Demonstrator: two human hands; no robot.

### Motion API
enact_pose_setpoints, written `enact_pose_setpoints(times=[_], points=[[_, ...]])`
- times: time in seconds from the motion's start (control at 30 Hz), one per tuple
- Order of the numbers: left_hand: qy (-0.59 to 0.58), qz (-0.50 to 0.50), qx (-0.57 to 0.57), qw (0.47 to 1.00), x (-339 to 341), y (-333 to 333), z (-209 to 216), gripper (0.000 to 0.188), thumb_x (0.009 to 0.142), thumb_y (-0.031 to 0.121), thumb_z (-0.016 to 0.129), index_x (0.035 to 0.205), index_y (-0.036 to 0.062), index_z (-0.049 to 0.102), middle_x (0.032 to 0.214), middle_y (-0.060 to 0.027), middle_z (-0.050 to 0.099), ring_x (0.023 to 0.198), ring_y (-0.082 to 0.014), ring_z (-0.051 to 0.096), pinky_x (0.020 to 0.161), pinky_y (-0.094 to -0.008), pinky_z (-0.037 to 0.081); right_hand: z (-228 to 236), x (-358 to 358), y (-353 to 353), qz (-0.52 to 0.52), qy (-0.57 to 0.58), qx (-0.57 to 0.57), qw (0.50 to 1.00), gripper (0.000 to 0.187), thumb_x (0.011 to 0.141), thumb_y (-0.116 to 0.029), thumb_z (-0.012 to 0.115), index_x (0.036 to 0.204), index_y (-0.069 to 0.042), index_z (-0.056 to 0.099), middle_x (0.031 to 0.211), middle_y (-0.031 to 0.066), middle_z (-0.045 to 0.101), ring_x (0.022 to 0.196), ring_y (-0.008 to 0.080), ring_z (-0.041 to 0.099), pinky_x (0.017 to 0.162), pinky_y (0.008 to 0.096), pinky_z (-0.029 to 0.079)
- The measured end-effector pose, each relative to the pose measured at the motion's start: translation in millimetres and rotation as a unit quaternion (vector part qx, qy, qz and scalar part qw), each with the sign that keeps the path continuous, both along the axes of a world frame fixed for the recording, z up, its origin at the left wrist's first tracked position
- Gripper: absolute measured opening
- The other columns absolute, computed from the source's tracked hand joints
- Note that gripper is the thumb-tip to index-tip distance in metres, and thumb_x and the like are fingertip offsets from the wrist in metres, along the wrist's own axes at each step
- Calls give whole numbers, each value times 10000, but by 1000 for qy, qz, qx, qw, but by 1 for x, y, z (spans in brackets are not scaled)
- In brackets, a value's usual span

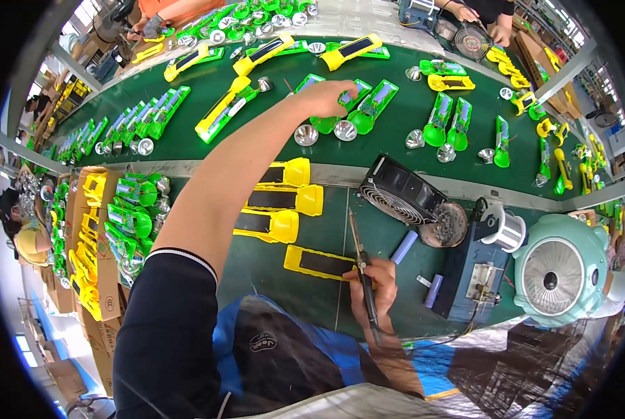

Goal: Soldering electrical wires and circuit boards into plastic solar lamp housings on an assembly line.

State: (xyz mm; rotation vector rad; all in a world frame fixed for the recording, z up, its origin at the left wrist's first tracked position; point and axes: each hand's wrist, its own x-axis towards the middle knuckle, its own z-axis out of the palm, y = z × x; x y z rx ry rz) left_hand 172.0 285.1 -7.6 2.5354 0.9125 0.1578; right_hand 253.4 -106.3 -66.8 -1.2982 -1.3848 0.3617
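Observation:
My left hand [328, 99] reaches across to the green work belt, its fingers bent round the upper end of a green flashlight housing [355, 98]. A loose silver reflector [345, 130] lies at that housing's lower end, and another green housing [374, 107] sits just to the right. Lower down, my right hand [374, 285] is closed round a soldering iron [365, 276], whose tip points up and away from me. Beside this hand lies a yellow frame with a dark panel [319, 263]. Several more yellow panel covers [281, 200] are stacked to its upper left, partly behind my left forearm.
A black fan [396, 192], a round dish [443, 225], a blue box-shaped device with a solder spool [506, 230] and a mint-green fan [553, 279] stand on the right. Blue cylindrical cells [405, 246] lie nearby. Boxes of yellow parts [87, 244] stand left. Other people work across the belt.

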Motion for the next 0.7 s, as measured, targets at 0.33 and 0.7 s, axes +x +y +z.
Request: enact_pose_setpoints(times=[0.33,0.7], points=[[-36,128,67,989,99,-45,12,684,650,328,814,1226,146,493,1129,-249,563,1051,-402,588,841,-459,517,-7,8,-2,8,25,10,1000,346,952,-320,596,1132,-70,440,984,140,540,800,196,589,761,336,476],[-151,204,191,948,-161,-194,153,624,694,177,772,1226,122,452,1082,-173,580,1024,-278,605,873,-372,506,-50,24,-7,-76,13,-2,997,330,838,-81,646,1106,-63,455,869,84,569,822,219,613,681,317,504]])
